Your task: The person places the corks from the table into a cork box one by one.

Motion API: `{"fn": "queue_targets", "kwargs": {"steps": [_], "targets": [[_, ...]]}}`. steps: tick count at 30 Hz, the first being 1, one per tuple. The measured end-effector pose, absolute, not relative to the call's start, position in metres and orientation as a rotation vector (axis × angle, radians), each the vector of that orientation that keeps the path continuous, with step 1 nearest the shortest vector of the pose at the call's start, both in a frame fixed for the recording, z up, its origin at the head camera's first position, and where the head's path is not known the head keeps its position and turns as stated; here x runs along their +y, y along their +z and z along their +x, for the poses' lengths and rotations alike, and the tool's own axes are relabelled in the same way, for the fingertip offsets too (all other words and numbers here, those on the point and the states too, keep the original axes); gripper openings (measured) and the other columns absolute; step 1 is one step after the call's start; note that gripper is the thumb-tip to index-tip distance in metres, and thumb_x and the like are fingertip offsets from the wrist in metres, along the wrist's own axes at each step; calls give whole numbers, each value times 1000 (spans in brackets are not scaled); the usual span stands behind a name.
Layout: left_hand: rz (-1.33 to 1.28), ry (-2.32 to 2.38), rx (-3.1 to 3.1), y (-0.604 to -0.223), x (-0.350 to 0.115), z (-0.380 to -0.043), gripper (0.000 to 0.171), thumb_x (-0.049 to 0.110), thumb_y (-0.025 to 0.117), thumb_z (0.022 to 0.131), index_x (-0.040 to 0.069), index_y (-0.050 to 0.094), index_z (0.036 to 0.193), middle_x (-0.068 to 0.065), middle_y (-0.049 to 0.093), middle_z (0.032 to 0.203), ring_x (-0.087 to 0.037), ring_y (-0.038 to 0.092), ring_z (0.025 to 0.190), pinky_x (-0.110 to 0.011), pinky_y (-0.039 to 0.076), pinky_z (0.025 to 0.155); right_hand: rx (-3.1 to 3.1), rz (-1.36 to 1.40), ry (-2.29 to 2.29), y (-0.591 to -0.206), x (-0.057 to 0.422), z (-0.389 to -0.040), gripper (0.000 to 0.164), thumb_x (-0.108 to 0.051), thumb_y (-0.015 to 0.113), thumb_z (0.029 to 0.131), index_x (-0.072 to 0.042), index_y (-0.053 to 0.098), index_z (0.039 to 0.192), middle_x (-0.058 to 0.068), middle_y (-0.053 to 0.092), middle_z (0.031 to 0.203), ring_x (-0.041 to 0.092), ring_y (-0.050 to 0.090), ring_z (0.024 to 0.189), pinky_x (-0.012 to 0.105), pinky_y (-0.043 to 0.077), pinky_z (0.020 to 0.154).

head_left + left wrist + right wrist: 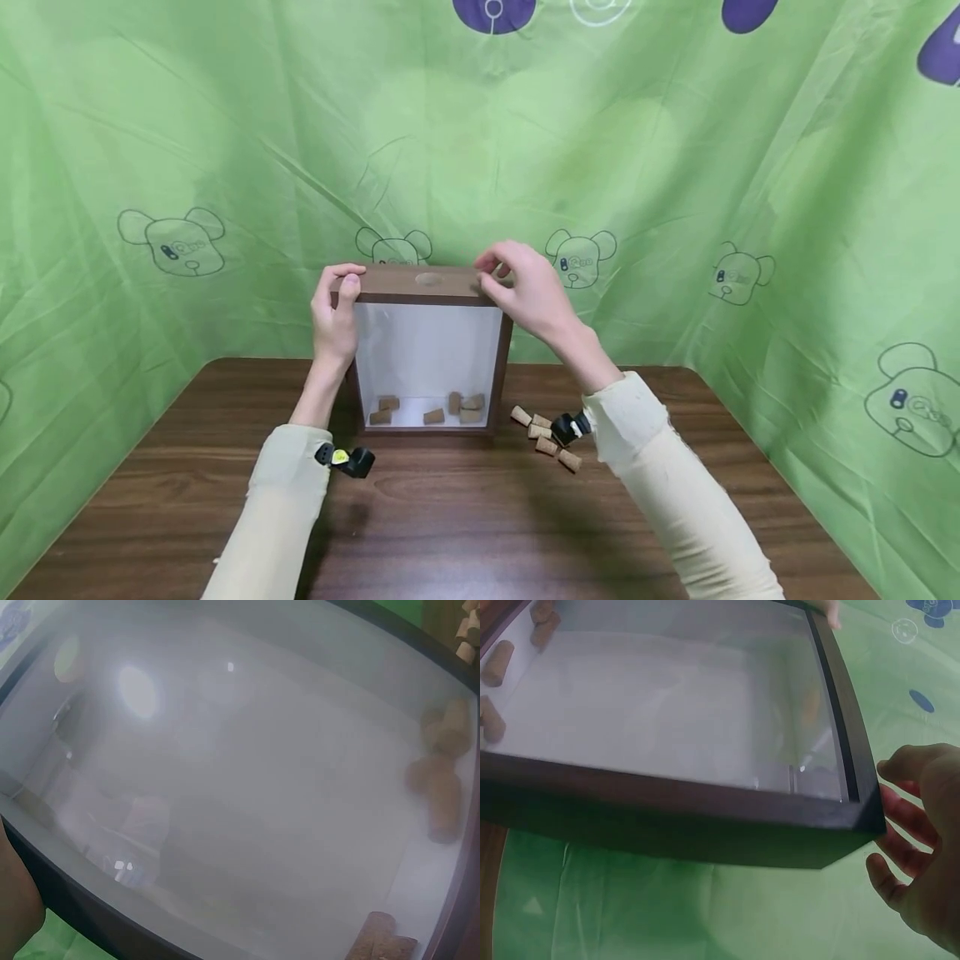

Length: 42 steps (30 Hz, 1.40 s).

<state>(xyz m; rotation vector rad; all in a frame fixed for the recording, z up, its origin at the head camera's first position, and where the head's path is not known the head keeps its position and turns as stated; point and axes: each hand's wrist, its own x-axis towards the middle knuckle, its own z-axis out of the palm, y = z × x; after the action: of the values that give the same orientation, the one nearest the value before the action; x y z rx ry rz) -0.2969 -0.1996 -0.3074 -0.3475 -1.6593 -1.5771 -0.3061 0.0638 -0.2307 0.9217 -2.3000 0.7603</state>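
Observation:
A dark wooden shadow box (pixel 420 287) with a clear front stands upright on the table, a round hole (pixel 430 279) in its top. Several corks (pixel 433 416) lie inside along its bottom, also seen through the pane in the left wrist view (pixel 444 806). My left hand (pixel 336 321) grips the box's top left corner, thumb over the top edge. At the top right corner is my right hand (pixel 528 292), its fingers loosely bent; nothing shows between them in the right wrist view, where the hand (pixel 930 832) is beside the frame's corner.
Several loose corks (pixel 546 446) lie on the brown wooden table (pixel 450 517) right of the box, partly behind the right wrist's camera (pixel 570 427). A green printed cloth (pixel 480 150) hangs behind and at both sides.

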Motion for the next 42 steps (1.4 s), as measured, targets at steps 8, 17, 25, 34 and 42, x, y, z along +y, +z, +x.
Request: {"fn": "queue_targets", "kwargs": {"steps": [8, 17, 25, 34, 42], "targets": [[-339, -1580, -1672, -308, -202, -295, 38, 28, 50, 96, -3, 61, 115, 6, 59, 109, -4, 50, 104, -30, 32, 97, -2257, 885, 825, -243, 85, -303, 15, -13, 66, 91, -8, 70, 104, 5, 69, 98, 22, 61, 90, 39, 49, 85], [-334, -1581, -1684, -307, -202, -294, 41, 29, 50, 95, -5, 60, 116, 10, 58, 106, -4, 49, 101, -29, 32, 95, -2227, 834, 889, -253, 103, -297, 12, -13, 67, 92, -10, 71, 102, 2, 68, 95, 21, 59, 88, 31, 44, 74], [-334, -1581, -1674, -308, -203, -294, 37, 28, 50, 96, -1, 62, 115, 3, 59, 110, -5, 49, 102, -30, 32, 95, -2249, 814, 862, -267, 115, -297, 14, -8, 66, 90, -8, 71, 103, 3, 69, 99, 20, 60, 88, 31, 45, 75], [-330, -1577, -1678, -308, -203, -292, 37, 28, 50, 95, 0, 62, 115, -1, 60, 113, -4, 49, 105, -30, 32, 96, -2339, 803, 855, -290, 129, -294, 13, -10, 68, 90, -10, 69, 103, 3, 68, 97, 23, 61, 87, 31, 46, 74], [-343, -1580, -1672, -308, -203, -291, 42, 28, 50, 96, -8, 58, 118, 5, 59, 109, -4, 49, 103, -29, 31, 96, -2434, 800, 838, -318, 138, -298, 12, -12, 69, 89, -10, 69, 102, 2, 69, 98, 22, 64, 85, 31, 49, 73]]}}
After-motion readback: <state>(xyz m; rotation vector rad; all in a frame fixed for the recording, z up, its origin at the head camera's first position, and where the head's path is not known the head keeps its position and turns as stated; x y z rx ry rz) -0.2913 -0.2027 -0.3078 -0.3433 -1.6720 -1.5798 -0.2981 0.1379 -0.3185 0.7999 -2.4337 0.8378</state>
